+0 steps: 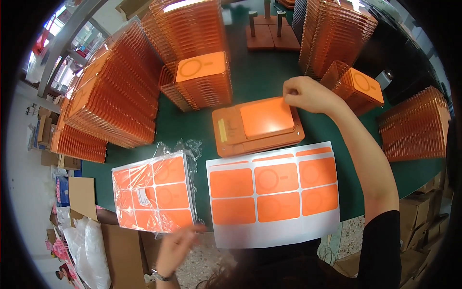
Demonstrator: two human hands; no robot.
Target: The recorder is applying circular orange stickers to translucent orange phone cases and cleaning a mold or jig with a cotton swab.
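An orange rounded rectangular panel [267, 118] rests on a brown fixture block [228, 142] in the middle of the table. At the panel's upper right corner, my right hand [308, 94] is closed, its fingertips curled down; whatever they pinch is hidden. My left hand [177, 248] is smeared by motion at the table's near edge, just below a plastic-wrapped pack of orange label sheets [166, 195]. Its finger state is unclear. In front of the fixture lie loose sheets of orange labels [279, 195], some printed with a ring and a short bar.
Tall stacks of translucent orange trays stand at the left [113, 96], back [190, 29], back right [337, 33] and far right [416, 127]. Shorter stacks hold orange panels [202, 67] [365, 84]. Another brown fixture [272, 36] with metal posts sits behind. Cardboard boxes [120, 245] flank the table.
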